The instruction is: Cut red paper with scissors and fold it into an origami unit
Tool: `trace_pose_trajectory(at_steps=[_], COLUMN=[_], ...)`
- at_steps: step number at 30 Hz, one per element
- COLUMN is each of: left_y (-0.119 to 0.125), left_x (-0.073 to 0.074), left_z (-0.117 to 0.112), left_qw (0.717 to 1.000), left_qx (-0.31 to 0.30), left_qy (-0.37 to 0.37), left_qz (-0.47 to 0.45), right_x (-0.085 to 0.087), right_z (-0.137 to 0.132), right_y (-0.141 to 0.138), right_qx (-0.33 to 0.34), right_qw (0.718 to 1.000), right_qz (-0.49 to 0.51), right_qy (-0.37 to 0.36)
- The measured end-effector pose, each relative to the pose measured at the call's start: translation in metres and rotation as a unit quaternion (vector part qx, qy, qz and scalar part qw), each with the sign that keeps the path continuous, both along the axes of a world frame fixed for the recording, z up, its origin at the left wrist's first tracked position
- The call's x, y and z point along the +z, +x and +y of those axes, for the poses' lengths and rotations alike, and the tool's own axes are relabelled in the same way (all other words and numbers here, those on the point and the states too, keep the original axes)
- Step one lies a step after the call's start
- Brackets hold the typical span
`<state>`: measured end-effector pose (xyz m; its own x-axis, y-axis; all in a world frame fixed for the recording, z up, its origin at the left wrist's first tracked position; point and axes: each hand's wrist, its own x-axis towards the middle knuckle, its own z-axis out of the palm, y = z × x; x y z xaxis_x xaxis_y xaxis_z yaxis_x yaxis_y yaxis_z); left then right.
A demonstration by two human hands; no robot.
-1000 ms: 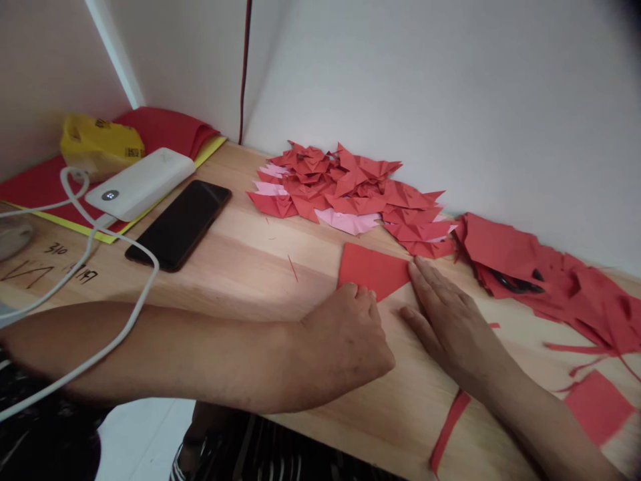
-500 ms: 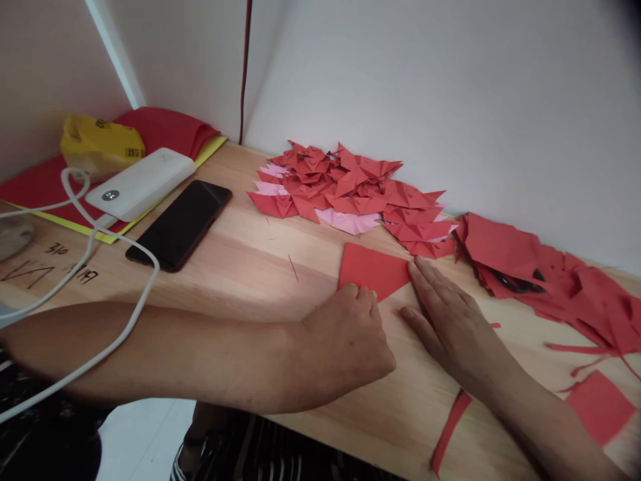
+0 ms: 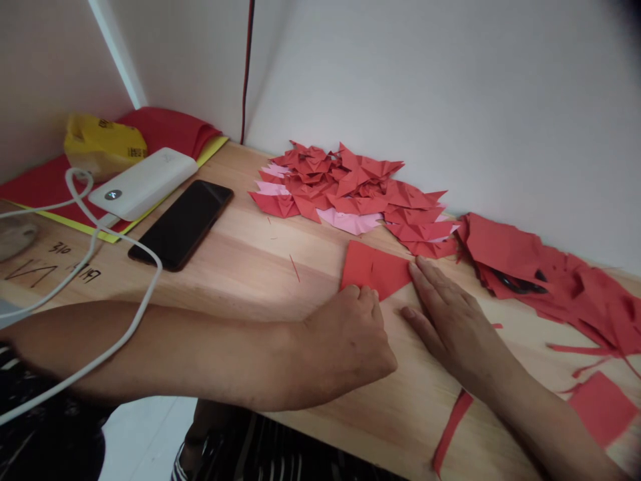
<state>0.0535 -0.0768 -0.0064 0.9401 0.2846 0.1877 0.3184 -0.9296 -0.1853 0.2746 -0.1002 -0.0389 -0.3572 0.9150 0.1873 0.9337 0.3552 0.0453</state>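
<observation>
A piece of red paper [image 3: 375,264] lies on the wooden table, its lower part covered by my left hand [image 3: 350,341]. That hand is closed, the fingers curled down at the paper's near edge; their tips are hidden from me. My right hand [image 3: 445,310] rests flat with its fingers stretched out, fingertips touching the paper's right corner and the thumb apart on the wood. A short dark crease or slit shows in the middle of the paper.
Behind is a pile of folded red and pink paper pieces [image 3: 350,180]. Red paper sheets [image 3: 501,244] partly cover a black-handled tool [image 3: 518,284] at right. A red strip [image 3: 453,427] lies near the front edge. Left are a phone [image 3: 183,224], a white power bank [image 3: 145,184] and its cable [image 3: 145,304].
A short dark line now shows in the middle of the red paper, where it looked smooth before. Both hands have kept nearly the same place; the whole view has shifted slightly.
</observation>
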Motion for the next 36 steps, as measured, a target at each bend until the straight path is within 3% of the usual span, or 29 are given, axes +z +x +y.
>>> trace_pose_trajectory(at_steps=[36], left_y=[-0.0006], left_x=[0.0016], left_z=[0.0013], left_qw=[1.0], left_qx=[-0.004], left_qy=[-0.01], left_qz=[0.004], right_x=[-0.0002], right_z=[-0.0003], right_y=[-0.0011], right_qx=[-0.01], right_qw=[1.0], right_qz=[0.016], right_qy=[-0.001])
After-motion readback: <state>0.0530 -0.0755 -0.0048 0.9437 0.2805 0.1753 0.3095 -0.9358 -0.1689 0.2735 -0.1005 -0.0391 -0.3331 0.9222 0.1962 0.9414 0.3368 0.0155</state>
